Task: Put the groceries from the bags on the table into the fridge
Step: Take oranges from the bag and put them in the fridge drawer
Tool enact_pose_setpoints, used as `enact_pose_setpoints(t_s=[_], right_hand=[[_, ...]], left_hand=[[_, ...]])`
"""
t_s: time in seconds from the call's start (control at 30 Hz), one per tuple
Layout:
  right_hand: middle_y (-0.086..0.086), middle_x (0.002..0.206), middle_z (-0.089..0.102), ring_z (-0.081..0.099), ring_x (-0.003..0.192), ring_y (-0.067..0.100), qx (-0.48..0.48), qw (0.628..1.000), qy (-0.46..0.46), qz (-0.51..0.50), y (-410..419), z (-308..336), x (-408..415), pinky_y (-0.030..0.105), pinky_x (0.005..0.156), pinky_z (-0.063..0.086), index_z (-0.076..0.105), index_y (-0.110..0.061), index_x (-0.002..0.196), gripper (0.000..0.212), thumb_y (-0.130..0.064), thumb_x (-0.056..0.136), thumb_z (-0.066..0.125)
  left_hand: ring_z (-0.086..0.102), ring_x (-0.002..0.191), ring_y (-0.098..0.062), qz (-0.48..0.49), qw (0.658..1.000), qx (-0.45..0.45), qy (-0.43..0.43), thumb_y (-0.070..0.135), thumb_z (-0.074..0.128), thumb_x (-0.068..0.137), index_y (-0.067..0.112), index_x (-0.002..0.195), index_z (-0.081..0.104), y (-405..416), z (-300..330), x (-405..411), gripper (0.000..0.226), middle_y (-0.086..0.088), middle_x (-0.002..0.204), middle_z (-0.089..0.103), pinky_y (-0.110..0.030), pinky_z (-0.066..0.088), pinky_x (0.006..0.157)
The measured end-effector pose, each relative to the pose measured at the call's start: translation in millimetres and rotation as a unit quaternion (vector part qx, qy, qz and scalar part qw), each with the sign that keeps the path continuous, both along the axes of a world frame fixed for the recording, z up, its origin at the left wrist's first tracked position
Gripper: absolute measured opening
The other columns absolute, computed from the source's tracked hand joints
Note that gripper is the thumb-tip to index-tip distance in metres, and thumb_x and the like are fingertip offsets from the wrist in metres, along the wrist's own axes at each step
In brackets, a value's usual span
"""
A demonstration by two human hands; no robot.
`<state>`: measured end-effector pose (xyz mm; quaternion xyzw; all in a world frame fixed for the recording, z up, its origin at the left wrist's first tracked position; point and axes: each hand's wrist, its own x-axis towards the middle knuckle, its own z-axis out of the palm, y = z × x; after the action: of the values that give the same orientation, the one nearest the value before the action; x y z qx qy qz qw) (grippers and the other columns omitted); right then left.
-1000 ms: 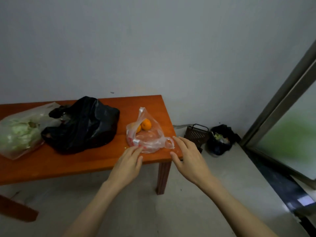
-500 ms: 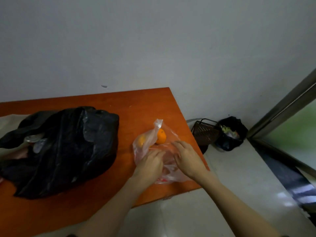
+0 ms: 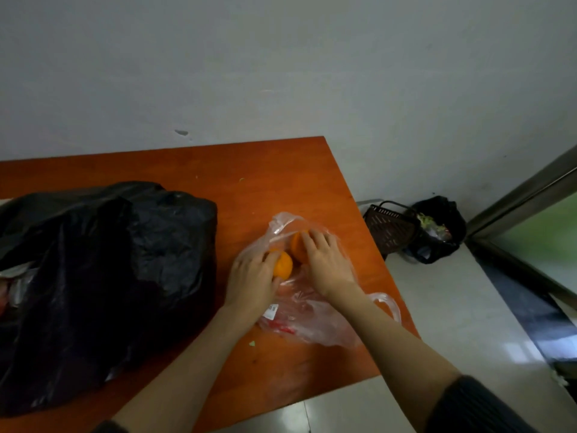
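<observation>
Orange-brown wooden table point(image 3: 281, 170) has a smooth, slightly satin top; the big crumpled black plastic bag point(image 3: 109, 276) on it is thin film with a dull sheen. The clear thin plastic bag point(image 3: 315, 320) is glossy and wrinkled, the two round orange fruits point(image 3: 282, 267) look matt-skinned. Pale floor tiles point(image 3: 468, 314) are polished, reflective.

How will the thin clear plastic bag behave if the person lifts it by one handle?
The thin clear plastic bag looks crumpled and limp, so it would probably sag. The two round orange fruits would likely roll to its lowest point. Its mouth seems open around both hands, so fruit might slip out.
</observation>
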<state>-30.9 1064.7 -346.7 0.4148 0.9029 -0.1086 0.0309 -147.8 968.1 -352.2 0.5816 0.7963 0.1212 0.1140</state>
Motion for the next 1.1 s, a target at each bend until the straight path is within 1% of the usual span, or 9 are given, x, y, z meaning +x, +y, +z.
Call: enact_pose_setpoints(t_s=[0.23,0.43,0.53,0.63,0.7,0.77,0.83,0.97,1.1], right_hand=[[0.016,0.142,0.034,0.034,0.128,0.033,0.061,0.996,-0.018,-0.058,7,-14,-7,0.037,0.101,0.037,0.028,-0.007,0.136,0.049,-0.011,0.092,0.049],[0.015,0.139,0.035,0.032,0.129,0.033,0.042,0.998,-0.001,-0.054,-4,-14,-2,0.036,0.102,0.035,0.032,-0.008,0.133,0.049,-0.013,0.089,0.053],[0.015,0.137,0.037,0.03,0.13,0.034,0.018,0.998,0.023,-0.052,-16,-6,9,0.041,0.105,0.031,0.037,-0.008,0.13,0.054,-0.019,0.083,0.06],[0.017,0.128,0.046,0.038,0.122,0.036,0.016,0.995,0.06,-0.077,-26,0,25,0.043,0.102,0.035,0.045,-0.007,0.123,0.052,-0.023,0.078,0.066],[0.017,0.123,0.05,0.042,0.117,0.036,0.007,0.989,0.101,-0.105,-33,5,35,0.043,0.099,0.039,0.05,-0.006,0.117,0.049,-0.024,0.076,0.069],[0.016,0.122,0.05,0.044,0.118,0.035,-0.008,0.982,0.13,-0.135,-40,14,43,0.04,0.098,0.039,0.05,-0.005,0.117,0.05,-0.028,0.076,0.068],[0.013,0.126,0.048,0.045,0.116,0.032,-0.048,0.973,0.144,-0.174,-46,24,51,0.037,0.093,0.042,0.046,-0.009,0.125,0.059,-0.035,0.076,0.066],[0.011,0.12,0.053,0.055,0.102,0.027,-0.126,0.954,0.142,-0.23,-60,45,66,0.035,0.08,0.048,0.044,-0.015,0.129,0.066,-0.043,0.073,0.066],[0.01,0.119,0.052,0.052,0.105,0.026,-0.144,0.942,0.164,-0.256,-79,59,82,0.035,0.084,0.046,0.042,-0.016,0.131,0.068,-0.043,0.073,0.067]], left_hand=[[0.041,0.128,-0.022,0.011,1.0,0.004,-0.019,0.031,0.069,0.08,0.026,0.129,0.039,12,-10,1,0.058,0.002,0.145,0.035,-0.034,0.036,0.103],[0.048,0.121,-0.022,-0.002,1.0,0.002,-0.001,0.037,0.065,0.082,0.025,0.129,0.037,4,-8,0,0.057,-0.001,0.14,0.041,-0.032,0.039,0.097],[0.054,0.114,-0.021,-0.004,1.0,0.026,-0.008,0.04,0.061,0.083,0.024,0.129,0.043,-5,3,4,0.052,-0.001,0.13,0.053,-0.03,0.041,0.091],[0.061,0.102,-0.02,0.004,1.0,0.017,-0.001,0.044,0.057,0.085,0.019,0.117,0.057,-14,18,10,0.04,-0.004,0.113,0.065,-0.028,0.042,0.082],[0.062,0.099,-0.022,-0.004,0.998,0.047,-0.047,0.04,0.062,0.082,0.017,0.118,0.057,-21,26,15,0.043,-0.005,0.109,0.066,-0.028,0.044,0.079],[0.061,0.103,-0.023,-0.004,0.992,0.067,-0.109,0.037,0.066,0.079,0.018,0.128,0.05,-26,30,19,0.054,-0.004,0.113,0.064,-0.03,0.047,0.081],[0.056,0.11,-0.023,0.007,0.99,0.034,-0.133,0.038,0.064,0.08,0.019,0.133,0.043,-31,37,24,0.06,-0.004,0.122,0.056,-0.032,0.048,0.084],[0.055,0.108,-0.02,-0.029,0.986,0.028,-0.16,0.033,0.067,0.078,0.024,0.126,0.044,-42,49,34,0.054,0.001,0.127,0.049,-0.03,0.049,0.08],[0.052,0.11,-0.017,-0.062,0.984,0.046,-0.16,0.026,0.068,0.077,0.022,0.125,0.045,-58,59,46,0.053,0.002,0.128,0.047,-0.026,0.045,0.082]])
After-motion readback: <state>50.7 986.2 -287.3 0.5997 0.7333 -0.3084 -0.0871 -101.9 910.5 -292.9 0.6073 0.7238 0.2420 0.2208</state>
